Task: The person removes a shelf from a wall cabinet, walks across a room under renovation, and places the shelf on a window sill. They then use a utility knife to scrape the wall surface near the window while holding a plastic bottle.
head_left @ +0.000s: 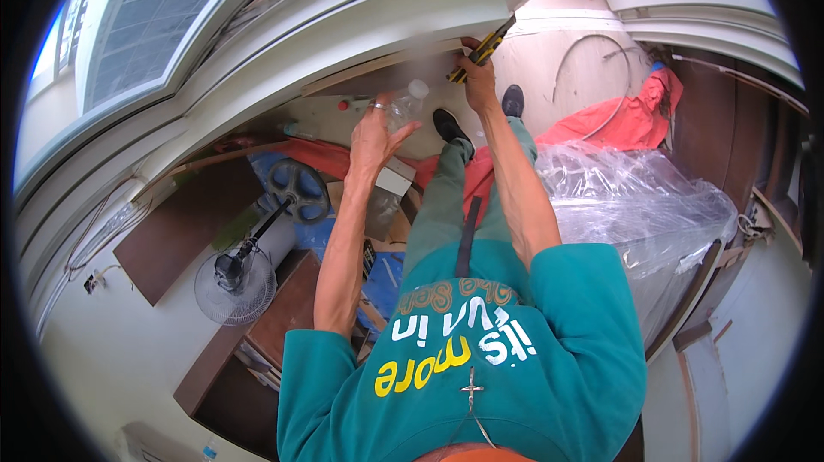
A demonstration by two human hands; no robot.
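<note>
While the left hand [371, 143] has its fingers around a clear bottle [402, 108] at upper centre, capped end to the upper right, the right hand [481, 84] grips a yellow-and-black cutter [486, 48], its long axis slanting from lower left to upper right. Pale floor [534, 72] surrounds the shoes [449, 126]; a window [172, 20] occupies the upper left, a fan [233, 287] the lower left, plastic-wrapped goods [631, 205] the right.

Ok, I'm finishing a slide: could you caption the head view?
Left hand holding a clear bottle, right hand gripping a yellow and black tool.
</note>
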